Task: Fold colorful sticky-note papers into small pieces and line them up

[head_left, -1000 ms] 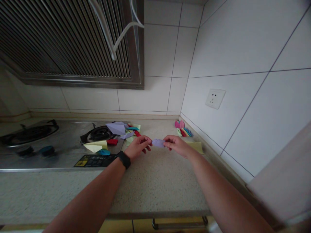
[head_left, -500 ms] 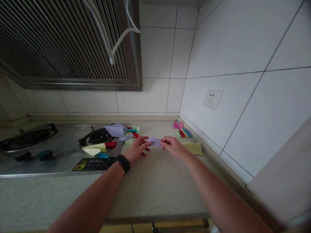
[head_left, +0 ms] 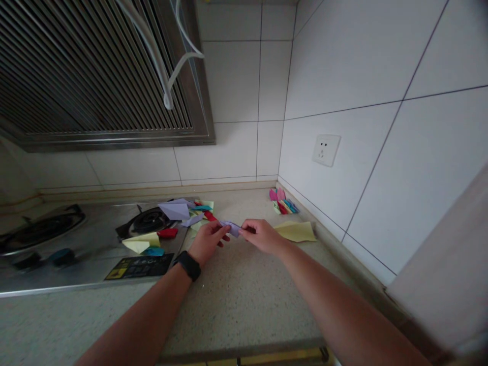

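Note:
A small folded piece of purple paper (head_left: 231, 228) is stretched between my two hands, just above the counter. My left hand (head_left: 209, 241), with a black watch on its wrist, pinches the left end of it. The right end is gripped between the thumb and fingers of my right hand (head_left: 261, 236). Beyond my left hand lie folded papers, among them a purple paper plane (head_left: 176, 209) and a red piece (head_left: 210, 216). A sheet of yellow paper (head_left: 296, 231) rests on the counter beside my right hand.
The gas stove (head_left: 87, 254) is on the left, with a yellow paper plane (head_left: 142, 242) and a red folded paper (head_left: 168, 233) on it. Small colourful folded papers (head_left: 282, 203) sit in the back corner. A range hood (head_left: 114, 145) hangs above; a socket (head_left: 326, 150) is on the right wall.
The view has turned slightly, so the scene sits a little further left. The purple paper, still in both hands, now tilts down towards the right.

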Demonstrator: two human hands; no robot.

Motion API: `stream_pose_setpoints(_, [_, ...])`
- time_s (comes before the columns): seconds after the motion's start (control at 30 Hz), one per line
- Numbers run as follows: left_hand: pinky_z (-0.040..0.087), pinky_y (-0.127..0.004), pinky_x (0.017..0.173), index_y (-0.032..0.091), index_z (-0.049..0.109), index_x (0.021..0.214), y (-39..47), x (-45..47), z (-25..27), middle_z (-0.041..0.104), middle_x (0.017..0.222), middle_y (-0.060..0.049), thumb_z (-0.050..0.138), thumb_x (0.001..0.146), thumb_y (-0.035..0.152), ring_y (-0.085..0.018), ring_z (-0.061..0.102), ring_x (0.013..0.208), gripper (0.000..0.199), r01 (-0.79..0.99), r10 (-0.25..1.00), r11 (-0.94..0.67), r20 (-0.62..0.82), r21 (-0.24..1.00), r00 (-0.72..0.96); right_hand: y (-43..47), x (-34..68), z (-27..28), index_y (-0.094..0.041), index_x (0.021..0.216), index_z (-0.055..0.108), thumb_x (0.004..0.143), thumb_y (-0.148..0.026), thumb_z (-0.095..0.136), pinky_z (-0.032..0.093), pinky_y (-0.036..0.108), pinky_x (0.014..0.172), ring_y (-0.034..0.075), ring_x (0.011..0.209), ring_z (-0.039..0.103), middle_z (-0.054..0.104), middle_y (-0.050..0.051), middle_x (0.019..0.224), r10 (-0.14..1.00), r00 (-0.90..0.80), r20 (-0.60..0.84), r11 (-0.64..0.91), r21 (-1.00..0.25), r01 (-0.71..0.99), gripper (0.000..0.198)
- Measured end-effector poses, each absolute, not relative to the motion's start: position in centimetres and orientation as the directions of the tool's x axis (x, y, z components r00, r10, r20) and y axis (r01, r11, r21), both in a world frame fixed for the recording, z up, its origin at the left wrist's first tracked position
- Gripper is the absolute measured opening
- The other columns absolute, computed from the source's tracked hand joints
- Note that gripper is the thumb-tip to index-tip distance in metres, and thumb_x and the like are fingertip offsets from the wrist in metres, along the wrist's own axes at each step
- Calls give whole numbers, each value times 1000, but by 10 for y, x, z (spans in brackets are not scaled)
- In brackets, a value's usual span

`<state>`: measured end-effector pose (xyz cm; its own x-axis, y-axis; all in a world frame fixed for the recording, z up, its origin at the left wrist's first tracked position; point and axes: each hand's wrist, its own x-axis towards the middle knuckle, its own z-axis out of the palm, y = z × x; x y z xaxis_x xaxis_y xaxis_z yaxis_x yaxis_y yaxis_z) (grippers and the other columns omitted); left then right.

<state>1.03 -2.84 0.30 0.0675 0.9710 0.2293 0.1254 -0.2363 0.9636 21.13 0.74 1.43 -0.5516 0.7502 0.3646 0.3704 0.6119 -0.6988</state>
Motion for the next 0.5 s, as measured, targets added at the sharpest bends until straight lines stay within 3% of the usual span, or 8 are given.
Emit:
stream_pose_setpoints(0.2, [38,-17,42,15,60,95,-33,13,2,65,89,-6,60,80,48,-10,57,59,36,156,971,-206,182,966,155,3,207,15,-18,82,61,88,-41,51,31,22,53,10,56,46,56,-2,63,765,-516,386,612,-685,395,26])
stream_pose_setpoints(0.27, [37,-17,42,15,60,93,-36,15,1,65,87,-5,58,81,48,-10,56,59,35,188,974,-207,184,960,132,1,211,18,-20,102,59,87,-38,53,32,22,55,10,58,48,60,-1,74,743,-510,433,653,-633,415,24])
stream_pose_setpoints(0.33, [36,-17,43,15,60,90,-36,17,0,64,83,-5,56,82,47,-11,55,58,33,257,975,-207,179,944,128,1,218,22,-22,123,46,86,-35,54,34,23,58,10,59,49,61,0,89,720,-466,514,693,-557,458,40])
stream_pose_setpoints(0.4, [37,-18,45,15,60,87,-32,21,1,64,81,-4,55,83,45,-10,55,58,31,347,972,-221,175,912,158,2,226,26,-23,130,38,87,-32,53,35,24,61,11,61,51,60,2,98,699,-409,586,705,-474,527,47])
stream_pose_setpoints(0.5, [37,-18,43,15,60,87,-9,27,6,65,81,-5,53,83,44,-11,56,57,30,428,972,-205,131,880,197,5,232,29,-23,128,38,88,-30,51,38,26,65,14,69,55,60,4,99,669,-411,620,714,-382,586,43])
